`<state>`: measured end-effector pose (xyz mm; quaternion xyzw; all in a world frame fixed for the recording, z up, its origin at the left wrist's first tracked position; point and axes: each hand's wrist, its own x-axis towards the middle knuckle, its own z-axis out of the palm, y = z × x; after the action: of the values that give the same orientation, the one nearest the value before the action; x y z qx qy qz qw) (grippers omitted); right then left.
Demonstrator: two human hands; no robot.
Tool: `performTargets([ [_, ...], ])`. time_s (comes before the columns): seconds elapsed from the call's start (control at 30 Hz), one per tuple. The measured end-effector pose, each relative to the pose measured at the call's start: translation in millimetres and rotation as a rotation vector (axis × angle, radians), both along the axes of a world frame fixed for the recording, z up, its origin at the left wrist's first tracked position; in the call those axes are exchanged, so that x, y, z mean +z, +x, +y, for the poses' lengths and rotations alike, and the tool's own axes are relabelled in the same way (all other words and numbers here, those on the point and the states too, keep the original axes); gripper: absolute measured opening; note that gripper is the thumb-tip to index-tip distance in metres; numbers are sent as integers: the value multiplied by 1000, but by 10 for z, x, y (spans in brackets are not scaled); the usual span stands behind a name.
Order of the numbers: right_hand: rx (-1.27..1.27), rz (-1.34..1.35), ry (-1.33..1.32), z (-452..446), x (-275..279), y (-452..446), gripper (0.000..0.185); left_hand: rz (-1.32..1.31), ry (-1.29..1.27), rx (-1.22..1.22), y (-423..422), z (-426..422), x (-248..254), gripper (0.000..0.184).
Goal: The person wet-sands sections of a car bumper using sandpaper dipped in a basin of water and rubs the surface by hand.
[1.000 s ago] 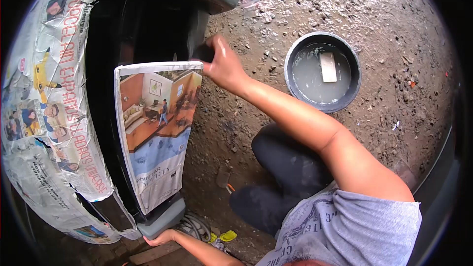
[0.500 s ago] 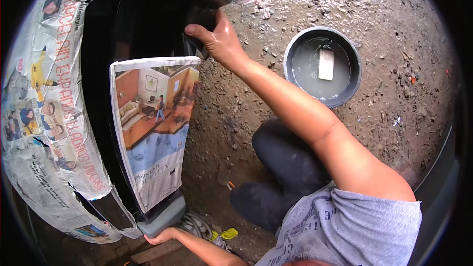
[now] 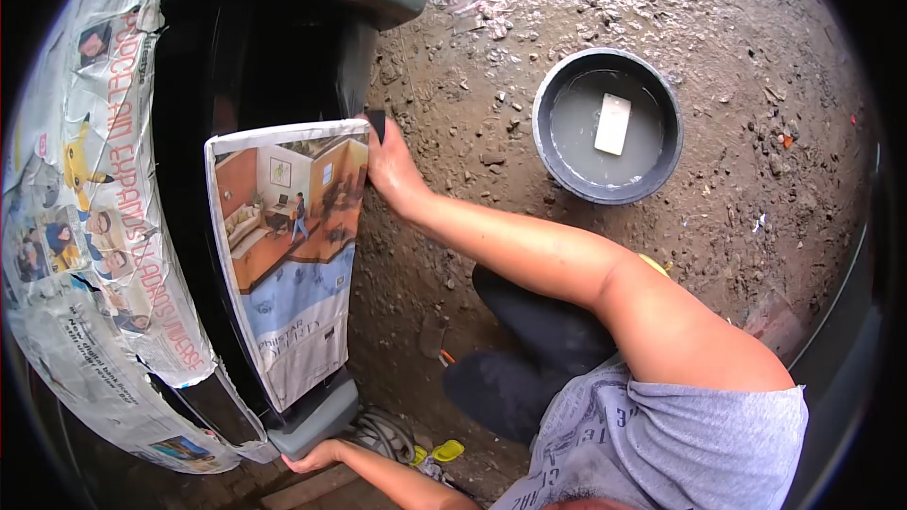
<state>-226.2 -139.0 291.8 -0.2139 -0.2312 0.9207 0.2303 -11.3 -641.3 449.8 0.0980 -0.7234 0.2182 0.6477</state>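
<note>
My right hand [image 3: 395,170] is at the upper right edge of a tapered panel [image 3: 302,217] masked with printed newspaper. Its fingers are bent around a small black flat piece [image 3: 376,123] and partly hidden behind the edge. Low in the view, my left hand [image 3: 314,456] cups the underside of the grey bumper's end [image 3: 316,420], its fingertips curled beneath the corner. Between the grey ends runs a glossy black section [image 3: 274,66] beside the masked panel.
More newspaper [image 3: 123,217] covers the body at the left. A round black basin [image 3: 673,132] of cloudy water, holding a pale rectangular block [image 3: 613,125], stands on muddy, stony ground [image 3: 737,66]. A coiled hose [image 3: 383,439] and yellow item [image 3: 447,450] lie near my left arm.
My right hand has come down from the black section to the masked panel's edge, keeping the black piece. My left hand remains under the bumper end. The view has shifted slightly.
</note>
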Motion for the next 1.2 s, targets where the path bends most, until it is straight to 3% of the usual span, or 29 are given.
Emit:
performTargets([
  [0.1,-56,-10,21,247,-7,-101,48,-3,-18,-6,17,23,6,28],
  [0.13,-92,169,-130,441,32,-227,46,-3,-23,-6,16,64,0,27],
  [0.23,-157,246,-42,636,-19,-362,48,1,-31,-9,31,-72,13,27],
  [0.3,-61,36,-87,297,-22,-178,47,8,-31,-19,19,-119,6,27],
  [0.37,76,2,13,-42,-135,142,41,4,-28,-33,1,-90,-12,27],
  [0.43,128,24,-121,-38,-257,253,42,-2,-31,-43,-15,-84,-23,27],
  [0.5,-2,65,-178,171,-336,118,44,-5,-46,-35,11,-115,18,27],
  [0.53,-202,-8,40,179,-472,-162,42,-4,-51,-33,-5,-120,13,27],
  [0.57,-285,-53,129,425,-95,37,43,-5,-55,-30,-1,-126,14,27],
  [0.63,-59,7,129,478,149,203,59,-6,-58,-26,13,-125,7,27],
  [0.67,48,17,211,336,3,194,67,-4,-58,-26,0,-122,3,27],
  [0.7,-154,-105,379,180,79,258,54,-1,-57,-26,-11,-124,-2,27],
  [0.77,-249,-18,371,197,57,188,49,3,-57,-22,-5,-142,-10,27],
  [0.83,-139,-72,269,448,106,28,51,-2,-63,-10,-7,-124,0,27],
  [0.87,-78,77,163,580,62,-45,58,0,-64,-7,-2,-58,-22,27],
  [0.97,-211,-67,340,232,84,84,60,12,-67,-7,-24,-5,-15,27],
  [1.0,-171,7,358,142,131,278,62,12,-85,-11,-27,-34,-8,27],
  [1.1,-189,-86,341,313,165,189,53,1,-48,-35,-8,-64,-16,28],
  [1.17,-138,98,218,710,122,22,52,-2,-43,-32,34,-87,4,29],
  [1.2,-227,27,327,579,115,18,51,-2,-63,-25,26,-107,17,29],
])
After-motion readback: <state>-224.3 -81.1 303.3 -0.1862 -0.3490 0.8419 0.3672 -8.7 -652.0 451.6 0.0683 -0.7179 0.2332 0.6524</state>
